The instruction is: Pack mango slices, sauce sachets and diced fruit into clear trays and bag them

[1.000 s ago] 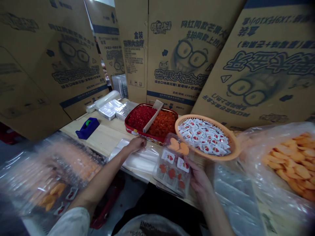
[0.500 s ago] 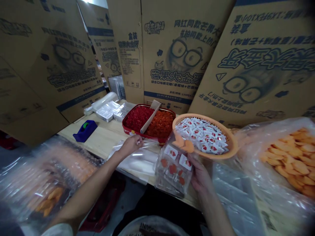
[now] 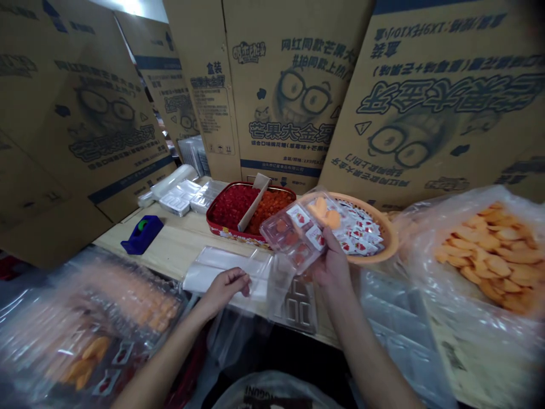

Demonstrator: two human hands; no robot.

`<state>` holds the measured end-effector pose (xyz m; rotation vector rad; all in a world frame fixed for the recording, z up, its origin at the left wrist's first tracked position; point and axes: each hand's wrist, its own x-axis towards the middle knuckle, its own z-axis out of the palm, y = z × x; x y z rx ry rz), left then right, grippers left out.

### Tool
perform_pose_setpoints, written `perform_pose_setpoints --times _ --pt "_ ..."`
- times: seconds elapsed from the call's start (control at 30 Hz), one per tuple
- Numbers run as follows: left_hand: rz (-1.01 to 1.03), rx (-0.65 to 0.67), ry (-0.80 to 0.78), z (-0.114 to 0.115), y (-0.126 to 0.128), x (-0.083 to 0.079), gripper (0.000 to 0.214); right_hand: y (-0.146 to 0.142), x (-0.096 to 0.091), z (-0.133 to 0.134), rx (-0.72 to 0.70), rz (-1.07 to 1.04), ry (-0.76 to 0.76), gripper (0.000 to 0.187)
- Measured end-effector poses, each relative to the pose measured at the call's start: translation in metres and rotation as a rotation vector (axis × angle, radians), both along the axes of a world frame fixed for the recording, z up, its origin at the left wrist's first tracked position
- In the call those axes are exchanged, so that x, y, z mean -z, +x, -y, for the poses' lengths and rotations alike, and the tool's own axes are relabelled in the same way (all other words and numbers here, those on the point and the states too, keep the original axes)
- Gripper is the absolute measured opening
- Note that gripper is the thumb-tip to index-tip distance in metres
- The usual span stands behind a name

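My right hand (image 3: 335, 266) grips a clear plastic tray (image 3: 279, 228) by its near right side, tilted above the table. In its compartments lie orange candy pieces (image 3: 326, 213), small white sachets with a red print and reddish bits. My left hand (image 3: 229, 288) is closed in a pinch on a clear plastic bag (image 3: 240, 332), whose film hangs below the table edge and reaches toward the tray. A stack of flat clear bags (image 3: 204, 271) lies just beyond my left hand. Beneath the held tray, clear trays (image 3: 300, 309) rest at the table's front edge.
Behind stand a red tin (image 3: 221, 232) of red and orange bits with a cardboard divider, and an orange basket (image 3: 389, 238) of sachets. A blue tape dispenser (image 3: 142, 234) sits left. Bagged orange pieces (image 3: 489, 255) lie right; filled packs (image 3: 128, 295) lie left. Cartons (image 3: 289, 34) wall the back.
My right hand has lifted the filled tray up and away from the trays below. My left hand has drawn a bag off the stack toward me, and its film now hangs down.
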<state>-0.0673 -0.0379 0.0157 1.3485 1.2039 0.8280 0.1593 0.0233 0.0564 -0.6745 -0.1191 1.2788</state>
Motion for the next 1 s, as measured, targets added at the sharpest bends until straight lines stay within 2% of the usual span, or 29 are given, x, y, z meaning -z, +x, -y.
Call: perform_pose_setpoints --times 0.1,0.23,0.4,0.47,0.57,0.73,0.87,1.0 --pt "-0.106 -0.061 0.107 0.001 0.001 0.010 0.024 -0.005 0.004 -0.005 -0.008 -0.004 0.044 0.016" --pt "-0.049 -0.125 0.101 0.002 0.003 0.020 0.021 -0.007 0.005 -0.007 -0.003 -0.011 0.059 0.019" --pt "-0.186 -0.123 0.206 0.009 0.017 0.015 0.012 -0.010 0.000 -0.007 0.070 -0.024 0.085 0.014" --pt "-0.158 -0.097 0.169 0.012 0.024 0.010 0.015 -0.013 -0.001 -0.007 0.074 -0.021 0.092 0.011" --pt "0.003 -0.047 0.041 0.017 0.032 0.004 0.021 -0.016 0.001 -0.006 0.092 -0.010 0.121 0.010" --pt "0.301 -0.086 -0.123 0.023 0.038 0.005 0.023 -0.015 0.011 -0.003 0.123 0.041 0.133 0.014" --pt "0.248 -0.146 -0.128 0.022 0.038 0.013 0.027 -0.011 0.017 -0.001 0.114 0.043 0.120 0.015" --pt "0.145 -0.234 -0.067 0.018 0.033 0.017 0.029 -0.006 0.012 -0.005 0.117 0.026 0.124 0.018"
